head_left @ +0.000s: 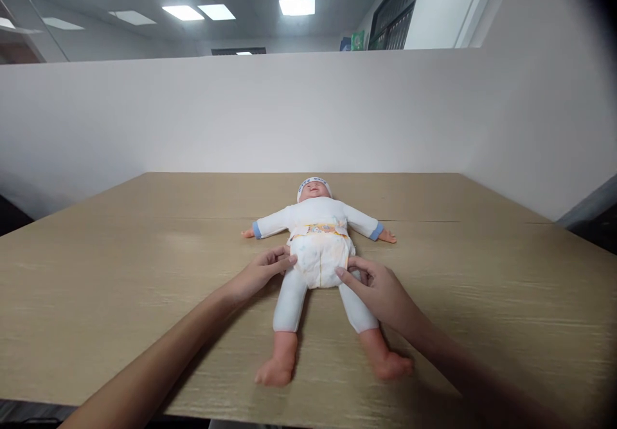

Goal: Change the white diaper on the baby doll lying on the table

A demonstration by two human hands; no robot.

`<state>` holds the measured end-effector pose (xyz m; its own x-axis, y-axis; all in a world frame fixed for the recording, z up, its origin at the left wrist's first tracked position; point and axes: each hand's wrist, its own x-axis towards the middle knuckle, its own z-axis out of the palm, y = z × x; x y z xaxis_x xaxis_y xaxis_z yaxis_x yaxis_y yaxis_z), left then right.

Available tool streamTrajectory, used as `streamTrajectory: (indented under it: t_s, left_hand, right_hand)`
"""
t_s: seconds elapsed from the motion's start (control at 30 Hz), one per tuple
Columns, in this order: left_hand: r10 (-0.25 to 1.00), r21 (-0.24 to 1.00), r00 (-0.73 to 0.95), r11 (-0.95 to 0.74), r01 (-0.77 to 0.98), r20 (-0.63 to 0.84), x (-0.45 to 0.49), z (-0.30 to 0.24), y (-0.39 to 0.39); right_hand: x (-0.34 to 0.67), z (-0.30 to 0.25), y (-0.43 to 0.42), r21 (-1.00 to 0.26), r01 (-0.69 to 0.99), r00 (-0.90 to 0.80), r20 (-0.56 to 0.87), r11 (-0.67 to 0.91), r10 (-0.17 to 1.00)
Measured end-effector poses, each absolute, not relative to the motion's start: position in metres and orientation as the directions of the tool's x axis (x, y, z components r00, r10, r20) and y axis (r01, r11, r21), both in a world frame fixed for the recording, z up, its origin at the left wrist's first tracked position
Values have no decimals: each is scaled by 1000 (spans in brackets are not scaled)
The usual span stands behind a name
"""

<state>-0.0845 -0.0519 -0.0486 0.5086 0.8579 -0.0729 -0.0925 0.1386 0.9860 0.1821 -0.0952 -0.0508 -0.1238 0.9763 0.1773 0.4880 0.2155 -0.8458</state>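
On its back in the middle of the table lies a baby doll [318, 210] in a white bodysuit with blue cuffs and a white printed cap. A white diaper [321, 255] wraps its hips, with a colourful printed band at the waist. My left hand [265, 270] pinches the diaper's edge at the leg opening on the left side. On the right side my right hand [373, 284] has thumb and fingers closed on the other leg edge. The doll's arms are spread wide, and its bare feet point toward me.
The wooden table [168, 275] stretches out on both sides of the doll, with a seam across it. A white partition wall [299, 108] rises along the back and right. The table's near edge runs below the doll's feet.
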Motion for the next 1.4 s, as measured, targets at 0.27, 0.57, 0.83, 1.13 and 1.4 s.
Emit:
streamTrajectory:
  t_s: [0.27,0.57,0.83,1.13,1.4]
  left_hand:
    - [888,996,456,88,-33,-63,-84,-48,-51]
    - [938,997,338,81,7,-79,-81,-46,-52]
    - [973,997,220,59,49,-68,-76,-41,-63]
    - [946,868,134,-324,377,295,-77,-37,-69]
    - [753,571,237,-631,525,613,-88,-47,-61]
  right_hand:
    - [182,-54,-98,-739,638,-37,250,215,968]
    - [181,-55,-96,-696,620,-65,415,363,907]
    - [183,-50,-95,-681,645,-92,380,346,920]
    - [191,-39,-93,-614,710,-54,441,345,896]
    - [193,-53,-80,-661,639,-99,438,394,894]
